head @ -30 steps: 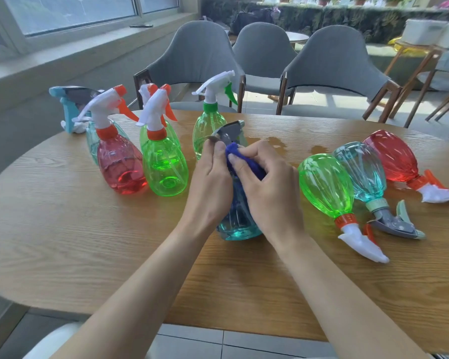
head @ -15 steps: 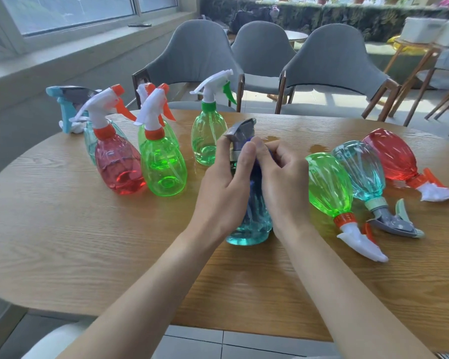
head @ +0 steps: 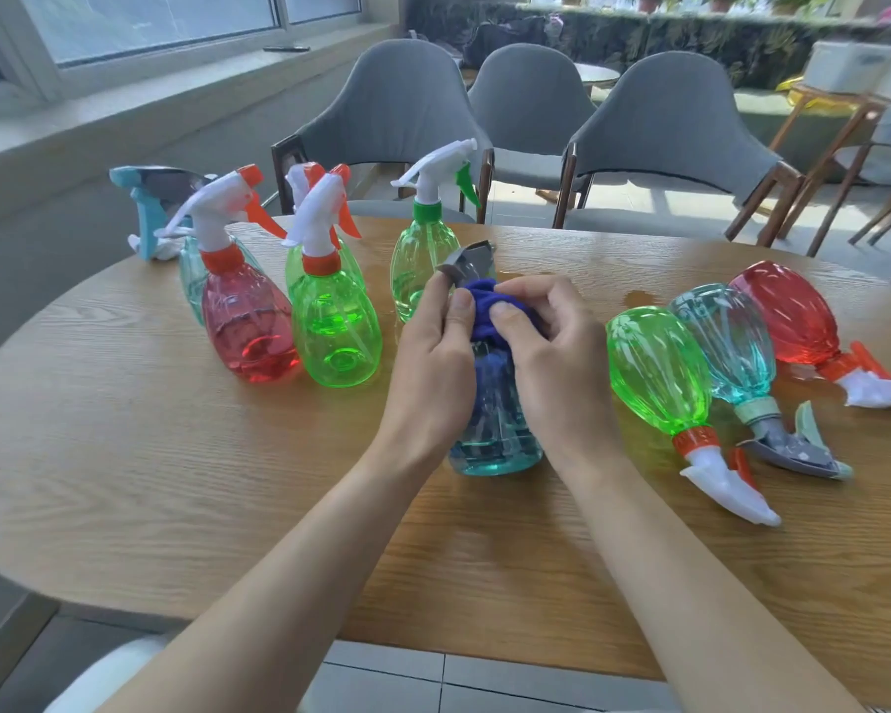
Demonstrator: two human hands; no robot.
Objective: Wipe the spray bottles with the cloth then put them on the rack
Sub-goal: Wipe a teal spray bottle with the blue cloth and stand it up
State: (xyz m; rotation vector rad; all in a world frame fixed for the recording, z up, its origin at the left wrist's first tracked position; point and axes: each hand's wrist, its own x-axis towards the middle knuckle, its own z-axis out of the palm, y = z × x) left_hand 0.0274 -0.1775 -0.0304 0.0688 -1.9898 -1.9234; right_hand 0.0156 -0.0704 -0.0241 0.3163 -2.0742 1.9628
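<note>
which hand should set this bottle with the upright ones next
Probably left: the left hand grips the teal bottle, the upright bottles stand on its side, and the right hand holds the cloth.

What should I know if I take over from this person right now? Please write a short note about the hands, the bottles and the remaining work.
Left hand grips the upright teal bottle on the table. Right hand pinches the blue cloth against its neck, below the grey sprayer.
Five standing bottles are at the left; three lying bottles at the right.
Done: unclear which are wiped; perhaps the standing ones.
Left: finish this one, probably wipe the lying three, then rack all; no rack is in view.
</note>
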